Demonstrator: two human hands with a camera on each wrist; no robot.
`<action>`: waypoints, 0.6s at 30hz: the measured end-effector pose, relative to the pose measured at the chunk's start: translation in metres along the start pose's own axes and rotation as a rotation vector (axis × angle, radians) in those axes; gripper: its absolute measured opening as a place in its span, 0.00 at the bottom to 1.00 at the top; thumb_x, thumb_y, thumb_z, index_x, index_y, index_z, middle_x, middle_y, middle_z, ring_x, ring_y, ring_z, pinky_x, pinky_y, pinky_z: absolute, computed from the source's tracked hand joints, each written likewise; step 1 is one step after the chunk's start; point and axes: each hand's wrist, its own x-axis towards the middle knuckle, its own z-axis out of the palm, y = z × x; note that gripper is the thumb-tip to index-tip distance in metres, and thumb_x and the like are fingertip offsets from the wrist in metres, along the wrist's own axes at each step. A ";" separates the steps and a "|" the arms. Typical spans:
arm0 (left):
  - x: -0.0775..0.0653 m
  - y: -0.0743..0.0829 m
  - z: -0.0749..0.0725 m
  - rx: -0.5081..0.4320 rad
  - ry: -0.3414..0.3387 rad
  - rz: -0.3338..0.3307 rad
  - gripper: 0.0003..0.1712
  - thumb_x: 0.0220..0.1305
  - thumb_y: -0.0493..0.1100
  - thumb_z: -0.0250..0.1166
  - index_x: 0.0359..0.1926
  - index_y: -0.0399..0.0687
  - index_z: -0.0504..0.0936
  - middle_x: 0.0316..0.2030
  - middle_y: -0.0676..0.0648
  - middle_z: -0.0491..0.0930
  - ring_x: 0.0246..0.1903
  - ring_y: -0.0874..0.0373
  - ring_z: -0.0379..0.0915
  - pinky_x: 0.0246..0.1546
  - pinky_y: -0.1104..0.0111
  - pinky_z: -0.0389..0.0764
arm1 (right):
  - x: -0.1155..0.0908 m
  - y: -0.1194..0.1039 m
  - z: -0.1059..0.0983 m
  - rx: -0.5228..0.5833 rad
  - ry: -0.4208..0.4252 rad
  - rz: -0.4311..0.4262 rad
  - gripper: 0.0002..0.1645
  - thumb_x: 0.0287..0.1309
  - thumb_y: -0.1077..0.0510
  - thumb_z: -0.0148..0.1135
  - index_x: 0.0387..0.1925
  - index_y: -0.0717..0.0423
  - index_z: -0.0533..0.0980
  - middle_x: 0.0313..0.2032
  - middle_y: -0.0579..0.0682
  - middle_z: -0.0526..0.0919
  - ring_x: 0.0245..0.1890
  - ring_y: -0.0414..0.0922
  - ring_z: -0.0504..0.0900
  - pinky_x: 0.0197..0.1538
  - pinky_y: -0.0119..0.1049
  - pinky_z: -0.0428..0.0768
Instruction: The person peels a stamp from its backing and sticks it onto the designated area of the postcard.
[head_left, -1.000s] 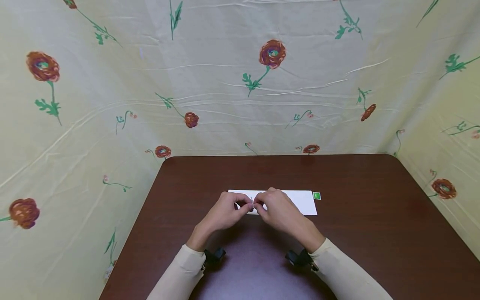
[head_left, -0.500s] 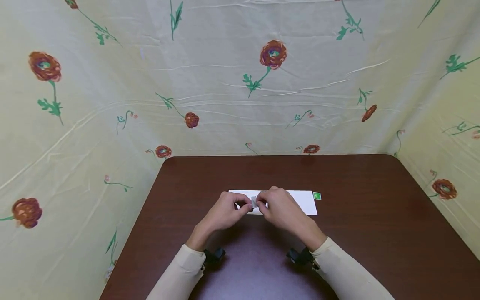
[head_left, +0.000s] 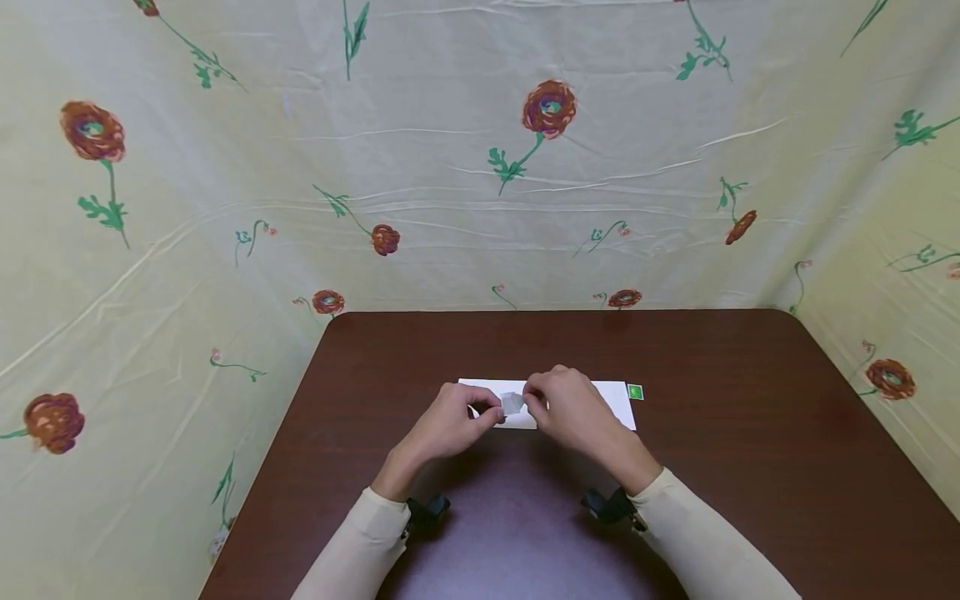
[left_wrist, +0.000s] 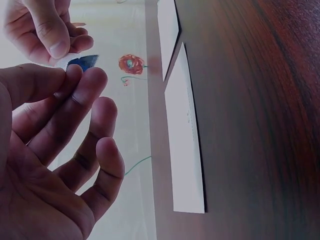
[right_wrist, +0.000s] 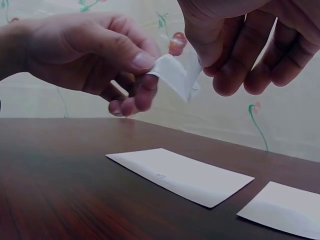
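Observation:
Over two white paper rectangles, both hands hold a small stamp (head_left: pixel 512 404), white on the side facing the head camera. Its other face shows blue in the left wrist view, with a finely toothed edge. My left hand (head_left: pixel 453 422) pinches the stamp's left edge between thumb and index finger, the other fingers loosely bent. The right hand (head_left: pixel 576 417) pinches a thin white flap (right_wrist: pixel 194 75) at the stamp's right side, which stands folded away from the rest of the piece. Below lie the left paper (right_wrist: pixel 180 175) with a small mark and the right paper (right_wrist: pixel 282 210).
A green stamp (head_left: pixel 636 392) with a pale border lies just right of the papers on the dark brown table (head_left: pixel 720 467). Behind the table hangs a pale cloth (head_left: pixel 435 150) with printed flowers. Dark wrist cameras (head_left: pixel 429 512) sit below both wrists.
My right hand has moved right and slightly up, away from the left. More of the stamp's white side shows between the fingers. The left hand has stayed in place.

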 end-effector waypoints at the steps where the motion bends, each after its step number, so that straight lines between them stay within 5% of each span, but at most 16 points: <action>1: 0.000 0.000 0.000 -0.002 0.001 -0.003 0.06 0.65 0.41 0.65 0.32 0.55 0.87 0.27 0.56 0.85 0.26 0.62 0.75 0.27 0.71 0.77 | 0.000 0.001 -0.001 0.003 0.001 0.006 0.05 0.58 0.57 0.65 0.29 0.48 0.85 0.22 0.37 0.81 0.25 0.38 0.71 0.29 0.32 0.71; 18: -0.006 -0.007 -0.001 0.005 0.029 -0.049 0.07 0.65 0.41 0.64 0.31 0.54 0.87 0.27 0.56 0.85 0.26 0.63 0.75 0.26 0.72 0.76 | -0.006 0.005 -0.002 0.022 -0.030 0.037 0.05 0.57 0.58 0.66 0.26 0.48 0.83 0.18 0.35 0.76 0.23 0.38 0.69 0.28 0.32 0.70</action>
